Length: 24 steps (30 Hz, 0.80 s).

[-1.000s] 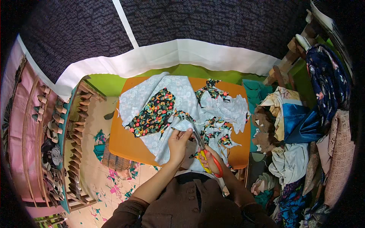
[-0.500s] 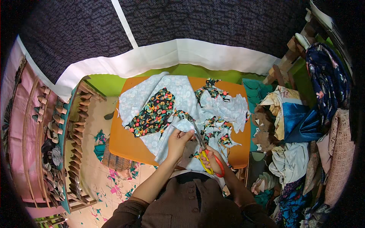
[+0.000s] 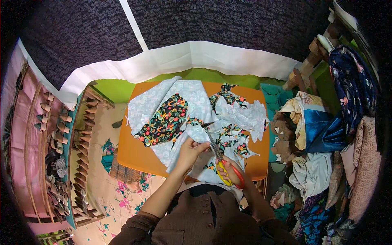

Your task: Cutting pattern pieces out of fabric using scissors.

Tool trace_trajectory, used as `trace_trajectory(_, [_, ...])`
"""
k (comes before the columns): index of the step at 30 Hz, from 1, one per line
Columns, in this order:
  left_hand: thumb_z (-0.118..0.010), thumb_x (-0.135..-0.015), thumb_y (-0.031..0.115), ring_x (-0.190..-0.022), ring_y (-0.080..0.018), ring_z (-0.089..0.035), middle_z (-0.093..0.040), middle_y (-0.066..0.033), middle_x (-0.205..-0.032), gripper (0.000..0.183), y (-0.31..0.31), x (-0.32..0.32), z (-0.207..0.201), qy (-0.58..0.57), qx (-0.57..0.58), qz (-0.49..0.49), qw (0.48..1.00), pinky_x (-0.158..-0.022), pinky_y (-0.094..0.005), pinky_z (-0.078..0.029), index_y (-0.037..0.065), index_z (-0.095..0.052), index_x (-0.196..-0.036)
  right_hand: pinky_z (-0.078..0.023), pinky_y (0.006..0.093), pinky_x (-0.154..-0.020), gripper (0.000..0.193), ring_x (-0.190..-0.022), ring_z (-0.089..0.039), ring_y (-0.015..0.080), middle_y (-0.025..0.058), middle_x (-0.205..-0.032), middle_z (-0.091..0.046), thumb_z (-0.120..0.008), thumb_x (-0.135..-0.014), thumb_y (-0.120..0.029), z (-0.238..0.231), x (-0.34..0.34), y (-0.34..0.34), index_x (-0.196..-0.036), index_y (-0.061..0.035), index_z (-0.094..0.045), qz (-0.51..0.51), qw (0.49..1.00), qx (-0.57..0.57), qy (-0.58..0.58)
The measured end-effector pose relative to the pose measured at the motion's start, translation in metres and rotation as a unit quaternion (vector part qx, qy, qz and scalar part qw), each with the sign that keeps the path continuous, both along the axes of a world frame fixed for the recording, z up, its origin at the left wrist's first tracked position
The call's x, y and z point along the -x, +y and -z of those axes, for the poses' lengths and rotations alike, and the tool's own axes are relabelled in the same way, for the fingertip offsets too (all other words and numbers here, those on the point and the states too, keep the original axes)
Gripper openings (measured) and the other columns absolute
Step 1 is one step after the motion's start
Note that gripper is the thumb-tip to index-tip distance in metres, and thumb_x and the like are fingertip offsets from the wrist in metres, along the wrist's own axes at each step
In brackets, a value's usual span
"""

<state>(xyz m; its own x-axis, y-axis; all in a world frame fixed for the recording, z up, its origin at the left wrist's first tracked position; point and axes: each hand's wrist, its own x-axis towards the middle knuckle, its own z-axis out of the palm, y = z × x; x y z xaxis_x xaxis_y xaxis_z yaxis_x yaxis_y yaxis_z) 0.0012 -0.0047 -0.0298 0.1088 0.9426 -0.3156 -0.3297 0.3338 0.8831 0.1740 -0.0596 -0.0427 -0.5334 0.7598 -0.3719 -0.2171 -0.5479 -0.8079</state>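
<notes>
A large floral cloth [image 3: 165,118], black with bright flowers on one face and pale on the other, lies spread and partly folded over an orange table [image 3: 134,157]. Near its middle my left hand [image 3: 190,154] pinches an edge of this cloth between thumb and fingers, pale side up. My right hand [image 3: 230,168] grips scissors [image 3: 215,148] with yellow and red handles. Their blades point away from me, up and leftward, just right of my left fingertips at the cloth's edge. How far the blades stand apart is hard to see.
Cut floral scraps [image 3: 232,139] lie on the table's right half. Shoe forms line a rack [image 3: 81,159] at left. Folded fabrics [image 3: 322,128] are piled along the right side. Coloured snippets [image 3: 122,200] litter the tiled floor. A dark patterned curtain [image 3: 228,24] hangs beyond the table.
The scissors' tips have shifted slightly away from me and left along the cloth. Both hands have barely moved and keep their holds.
</notes>
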Motion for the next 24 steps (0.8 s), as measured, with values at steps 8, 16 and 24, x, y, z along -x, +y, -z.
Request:
trace_trajectory(8, [-0.064,-0.072,0.006,-0.071,-0.0103,-0.056,-0.059,-0.0034,-0.082,0.025,0.003,0.007,-0.001,0.002,-0.006,0.025,1.0,-0.063,-0.0234,-0.046,0.003,-0.052,-0.095,-0.026,0.0164,-0.045,0.048,-0.052,-0.03,0.0031,-0.0035,-0.066,-0.034,-0.037,-0.081,-0.056,-0.011,-0.004,0.0,-0.099,-0.0113,-0.039,-0.017,0.999,0.019,-0.023])
trace_trajectory(16, [-0.061,-0.073,0.002,-0.069,-0.0113,-0.056,-0.059,-0.0065,-0.08,0.03,0.005,0.014,-0.004,0.047,-0.002,0.098,0.994,-0.062,-0.0227,-0.045,0.003,-0.046,-0.099,-0.027,0.0162,-0.045,0.045,-0.053,-0.031,0.003,-0.0039,-0.067,-0.035,-0.036,-0.083,-0.052,0.006,-0.004,-0.002,-0.099,-0.0108,-0.039,-0.013,1.0,0.0,0.013])
trace_trajectory(24, [-0.063,-0.073,0.004,-0.065,-0.0099,-0.055,-0.059,-0.0047,-0.076,0.037,0.006,0.018,-0.006,0.034,0.003,0.1,0.994,-0.059,-0.022,-0.044,0.004,-0.044,-0.104,-0.027,0.0152,-0.044,0.039,-0.052,-0.03,0.0021,-0.0045,-0.067,-0.035,-0.038,-0.085,-0.048,0.0,-0.005,-0.003,-0.096,-0.0112,-0.041,-0.015,0.999,0.039,0.023])
